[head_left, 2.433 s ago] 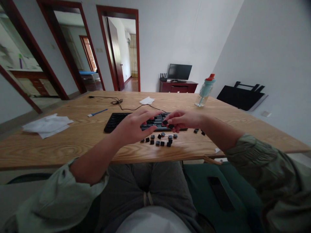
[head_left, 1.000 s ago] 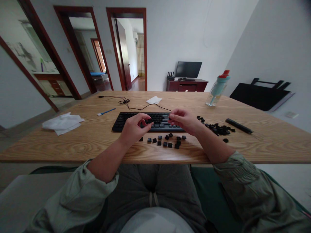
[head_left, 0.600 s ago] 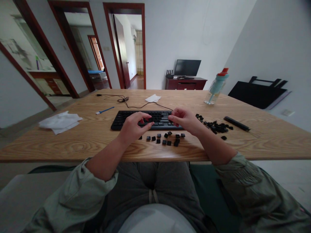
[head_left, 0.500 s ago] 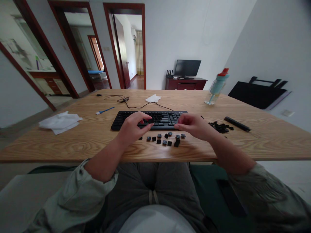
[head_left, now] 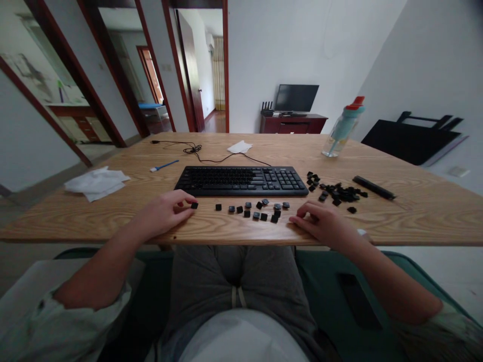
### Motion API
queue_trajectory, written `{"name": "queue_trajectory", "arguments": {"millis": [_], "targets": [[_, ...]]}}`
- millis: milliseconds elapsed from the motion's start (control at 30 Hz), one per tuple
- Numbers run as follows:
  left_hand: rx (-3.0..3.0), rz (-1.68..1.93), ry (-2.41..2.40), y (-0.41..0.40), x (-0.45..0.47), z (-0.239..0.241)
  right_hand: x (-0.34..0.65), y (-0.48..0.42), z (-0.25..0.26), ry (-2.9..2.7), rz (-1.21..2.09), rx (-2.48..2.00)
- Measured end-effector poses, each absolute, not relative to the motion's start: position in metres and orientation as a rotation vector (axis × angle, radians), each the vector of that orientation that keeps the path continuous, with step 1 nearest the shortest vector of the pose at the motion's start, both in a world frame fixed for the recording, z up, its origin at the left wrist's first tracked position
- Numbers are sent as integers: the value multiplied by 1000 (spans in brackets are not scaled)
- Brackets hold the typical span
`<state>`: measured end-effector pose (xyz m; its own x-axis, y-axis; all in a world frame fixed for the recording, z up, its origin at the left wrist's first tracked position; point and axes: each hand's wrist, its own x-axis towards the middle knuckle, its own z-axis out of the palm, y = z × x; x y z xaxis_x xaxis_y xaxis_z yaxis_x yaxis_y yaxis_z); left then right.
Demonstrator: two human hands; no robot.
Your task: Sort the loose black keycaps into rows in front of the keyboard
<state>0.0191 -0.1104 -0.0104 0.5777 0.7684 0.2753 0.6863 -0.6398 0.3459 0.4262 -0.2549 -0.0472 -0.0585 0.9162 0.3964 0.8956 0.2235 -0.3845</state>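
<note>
My left hand (head_left: 166,213) rests on the wooden table in front of the keyboard's left end. A small black keycap (head_left: 194,205) is between the tips of its thumb and forefinger. My right hand (head_left: 321,221) lies on the table to the right of a loose group of keycaps. Its fingers are loosely bent and a little apart, and I see nothing in them. The black keyboard (head_left: 241,192) lies lengthwise behind both hands. Between the hands several keycaps (head_left: 263,217) are scattered, some dark side up and some showing a lighter underside.
A heap of black keycaps (head_left: 341,191) lies right of the keyboard, by a dark bar-shaped object (head_left: 374,187). A water bottle (head_left: 341,128) stands at the back right. Left are white tissues (head_left: 96,183) and a blue-handled brush (head_left: 164,166). The keyboard's cable (head_left: 217,160) runs behind.
Both hands have come off the keyboard toward the table's front edge. The left moved left to a keycap; the right moved right. The view has shifted slightly.
</note>
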Motion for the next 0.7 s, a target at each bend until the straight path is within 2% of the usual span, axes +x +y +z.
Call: {"name": "queue_trajectory", "arguments": {"millis": [267,700], "targets": [[2576,582,1216,-108,17,-17,426,-265,-43,-2005,209,-1580],[2539,620,1227,-105,13,-23,426,-261,-49,-1961,209,-1570]]}}
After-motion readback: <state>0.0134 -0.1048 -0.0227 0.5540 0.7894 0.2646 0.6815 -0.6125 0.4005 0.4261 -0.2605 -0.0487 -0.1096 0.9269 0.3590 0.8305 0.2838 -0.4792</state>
